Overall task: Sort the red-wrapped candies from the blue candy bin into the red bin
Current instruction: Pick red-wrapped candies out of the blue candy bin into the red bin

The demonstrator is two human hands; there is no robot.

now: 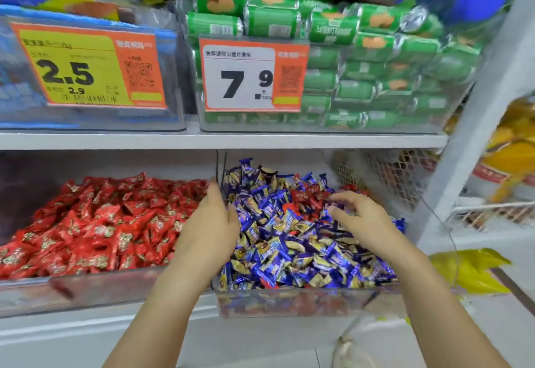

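upper shelf (220, 140) overhangs both bins; clear divider (217, 165) between them

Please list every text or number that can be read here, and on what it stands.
"2.5" and "2.9": yellow price tag on the left upper bin.
"7.9": white price tag on the green packs' bin.
Chinese lines, QR codes, candy wrapper print: too blurred to read.

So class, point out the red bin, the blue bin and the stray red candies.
red bin (86, 286), head view, front wall
blue bin (304, 301), head view, front wall
red candies (301, 198), head view, wrapper
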